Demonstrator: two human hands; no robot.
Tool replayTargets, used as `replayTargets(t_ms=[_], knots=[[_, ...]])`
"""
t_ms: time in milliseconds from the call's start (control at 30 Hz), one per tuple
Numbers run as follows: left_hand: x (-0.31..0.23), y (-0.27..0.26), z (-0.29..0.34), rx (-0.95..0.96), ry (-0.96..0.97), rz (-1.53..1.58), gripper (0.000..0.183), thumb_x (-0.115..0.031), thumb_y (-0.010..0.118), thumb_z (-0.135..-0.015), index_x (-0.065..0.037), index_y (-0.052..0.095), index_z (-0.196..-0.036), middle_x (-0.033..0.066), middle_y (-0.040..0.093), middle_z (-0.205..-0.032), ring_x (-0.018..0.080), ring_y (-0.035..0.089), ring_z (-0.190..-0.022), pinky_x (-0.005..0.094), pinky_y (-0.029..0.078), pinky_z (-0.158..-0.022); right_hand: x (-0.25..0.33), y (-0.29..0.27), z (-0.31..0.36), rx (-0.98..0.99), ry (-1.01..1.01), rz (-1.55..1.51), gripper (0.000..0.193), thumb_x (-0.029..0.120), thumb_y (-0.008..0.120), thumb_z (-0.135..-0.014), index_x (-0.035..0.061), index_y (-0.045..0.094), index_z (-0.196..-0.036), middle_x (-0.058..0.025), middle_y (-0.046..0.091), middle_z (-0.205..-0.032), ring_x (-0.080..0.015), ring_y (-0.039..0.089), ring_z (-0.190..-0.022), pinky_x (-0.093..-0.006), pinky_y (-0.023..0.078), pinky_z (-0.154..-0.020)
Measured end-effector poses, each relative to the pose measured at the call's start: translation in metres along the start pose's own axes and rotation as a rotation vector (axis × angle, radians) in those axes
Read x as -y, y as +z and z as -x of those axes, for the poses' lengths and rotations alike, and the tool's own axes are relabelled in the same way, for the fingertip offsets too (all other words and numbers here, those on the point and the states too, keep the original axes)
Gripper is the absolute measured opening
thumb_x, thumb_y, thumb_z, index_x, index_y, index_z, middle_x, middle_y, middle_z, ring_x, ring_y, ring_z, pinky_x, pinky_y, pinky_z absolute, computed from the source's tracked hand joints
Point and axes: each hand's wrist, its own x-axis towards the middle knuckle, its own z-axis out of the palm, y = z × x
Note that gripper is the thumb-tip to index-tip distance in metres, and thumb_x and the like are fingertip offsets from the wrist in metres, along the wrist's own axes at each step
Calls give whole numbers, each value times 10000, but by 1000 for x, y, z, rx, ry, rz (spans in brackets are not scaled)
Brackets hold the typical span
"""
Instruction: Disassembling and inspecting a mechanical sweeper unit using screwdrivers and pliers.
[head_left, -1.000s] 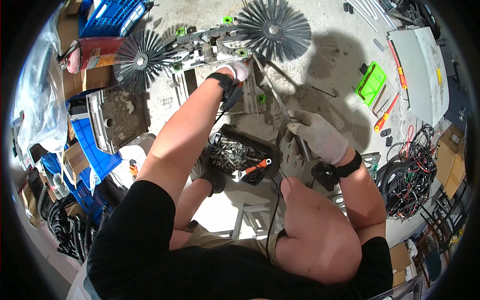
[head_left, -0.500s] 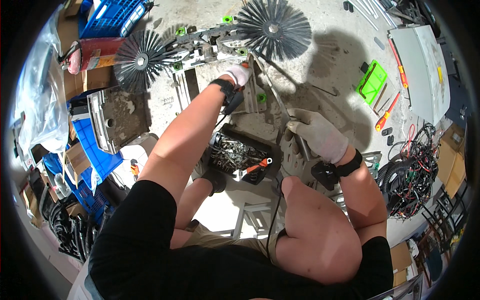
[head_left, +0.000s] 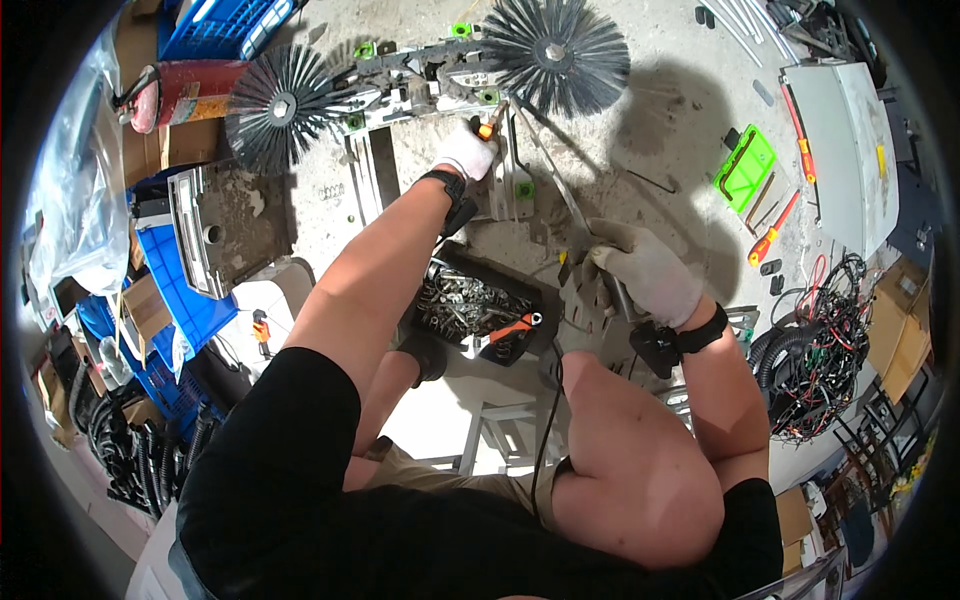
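Head view showed the left fingers [head_left: 483, 150], gloved, closed around an orange-handled tool [head_left: 487, 131]; its kind could not be determined, the glove covering most of it. The right fingers [head_left: 606, 258], also gloved, were wrapped around the lower part of a long bar [head_left: 562, 185]. The bar slanted up and away to the frame [head_left: 405, 100], its far end close to the tool's; contact there could not be confirmed.

The frame lay on the floor [head_left: 670, 50] ahead of the person, between two round black brushes [head_left: 556, 52]. Assessment: sound practice called for seating both ends fully before loading them, keeping the left wrist steady, and applying force through the bar smoothly, with knuckles clear of the bristles and metal edges.

Nearer the knees sat a black bin [head_left: 548, 310] of loose hardware, an orange wrench [head_left: 515, 327] lying in it. Farther right were a hex key [head_left: 651, 181], a green case [head_left: 747, 170] and a screwdriver [head_left: 765, 240], best kept out of the bar's sweep.
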Motion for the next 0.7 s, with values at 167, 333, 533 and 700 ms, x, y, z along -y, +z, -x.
replayTargets(t_ms=[167, 333, 533, 700], knots=[[0, -5, 3, 29, 65, 106, 457, -264, 625, -774, 32, 539, -1111, 237, 643, -1003, 374, 619, -964, 390, 492, -821, -20, -16, -4, -4, 0, 145, 360, 126, 500, -866, -60, 538, -1172, -104, 633, -870, -130, 563, -754, -282, 476, -712], [4, -7, 7, -36, 102, 28, 387, -258, 618, -782, -11, 555, -1073, 233, 642, -968, 389, 614, -939, 412, 492, -801, -50, -9, -12, -46, -74, 199, 431, 105, 532, -843, -31, 510, -1251, -132, 642, -1021, -169, 576, -916, -297, 450, -865], [3, -14, 4, 6, 140, 56, 376, -256, 604, -792, -6, 539, -1065, 256, 631, -955, 421, 597, -936, 431, 477, -800, -85, -16, -24, -56, -39, 196, 443, 76, 543, -837, -22, 504, -1268, -147, 635, -1101, -156, 576, -965, -283, 432, -910], [18, -24, -11, 108, 191, 65, 415, -265, 601, -797, 3, 561, -1112, 237, 646, -932, 372, 626, -907, 398, 484, -783, -81, -22, -26, -6, -30, 165, 434, 51, 532, -836, -36, 506, -1260, -124, 626, -1118, -150, 566, -999, -282, 426, -923]])
